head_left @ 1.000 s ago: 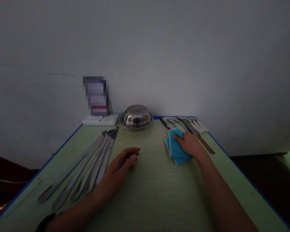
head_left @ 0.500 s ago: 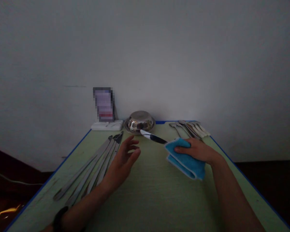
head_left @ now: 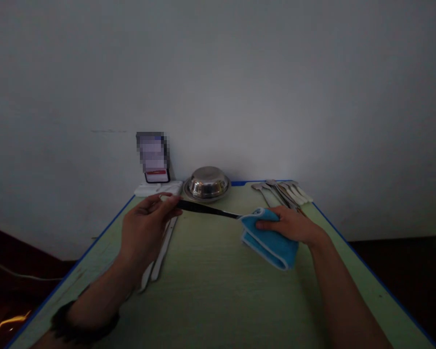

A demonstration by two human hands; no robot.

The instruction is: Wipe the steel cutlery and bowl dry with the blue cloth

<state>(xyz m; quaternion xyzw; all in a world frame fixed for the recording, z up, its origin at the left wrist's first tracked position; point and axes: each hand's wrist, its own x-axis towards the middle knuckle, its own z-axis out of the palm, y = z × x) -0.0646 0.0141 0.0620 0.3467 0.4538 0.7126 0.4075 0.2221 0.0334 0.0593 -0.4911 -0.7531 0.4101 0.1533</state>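
Glossy metal bowl [head_left: 208, 181], smooth metal knife [head_left: 201, 208], matt fabric cloth [head_left: 271, 245], matt wall [head_left: 240, 87].

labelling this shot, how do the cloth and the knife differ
The cloth is blue with a pale edge; the knife looks mostly dark. The cloth is folded; the knife is long and slim. The right hand grips the cloth; the left hand pinches the knife. Both are held.
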